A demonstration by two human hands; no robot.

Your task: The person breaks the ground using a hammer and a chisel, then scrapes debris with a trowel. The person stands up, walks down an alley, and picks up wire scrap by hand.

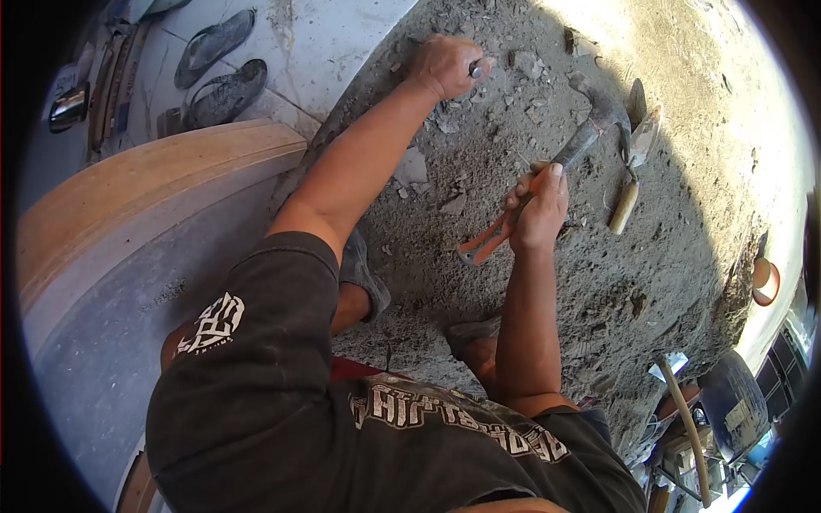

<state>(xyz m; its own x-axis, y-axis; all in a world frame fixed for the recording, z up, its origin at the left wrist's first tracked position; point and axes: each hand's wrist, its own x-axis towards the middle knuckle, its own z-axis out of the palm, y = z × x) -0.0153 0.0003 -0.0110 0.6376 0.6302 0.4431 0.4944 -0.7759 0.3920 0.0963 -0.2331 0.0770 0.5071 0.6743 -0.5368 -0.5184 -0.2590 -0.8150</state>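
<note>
My left hand is closed around a chisel, whose round dark butt end sticks out by the thumb. That fist is low over the rubble at the edge of the white tiles, and the chisel's tip is hidden. In my right hand is a claw hammer, gripped by its orange and dark handle. Its metal head points up and to the right, over grey sandy ground. Beyond the hammer head lies a trowel with a wooden handle.
Broken chips are scattered over the rough ground. A pair of dark slippers rests on the tiles. Curved wooden trim runs along the left. A long wooden handle, a dark bucket and other gear stand lower right.
</note>
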